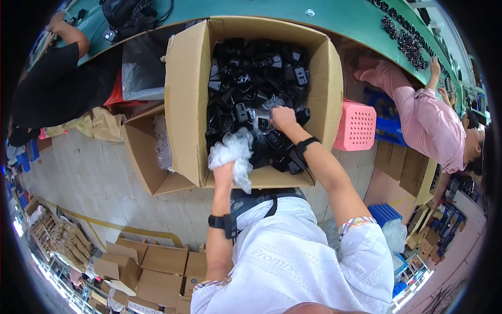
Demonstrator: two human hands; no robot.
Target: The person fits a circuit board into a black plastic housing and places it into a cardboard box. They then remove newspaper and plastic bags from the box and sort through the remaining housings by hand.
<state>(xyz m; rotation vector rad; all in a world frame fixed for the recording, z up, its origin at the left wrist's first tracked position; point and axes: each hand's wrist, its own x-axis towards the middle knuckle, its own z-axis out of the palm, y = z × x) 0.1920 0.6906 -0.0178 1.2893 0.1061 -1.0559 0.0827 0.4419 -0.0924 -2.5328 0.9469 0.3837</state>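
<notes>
A large open cardboard box (188, 99) stands in front of me, filled with black plastic device housings (246, 83), some with small windows or slots. My left hand (225, 170) is at the box's near left corner, closed around a bunch of crumpled clear plastic bags (234, 149). My right hand (283, 118) reaches into the middle of the box, fingers closed on a crumpled clear plastic bag (272, 102) among the housings. Its fingertips are partly hidden.
A smaller carton (144, 152) with plastic film sits left of the box. To the right are a pink perforated basket (356, 125) and a blue stool (384, 112). A green workbench (272, 8) runs behind. One person in black (57, 89) and another in pink (429, 115) are at the sides.
</notes>
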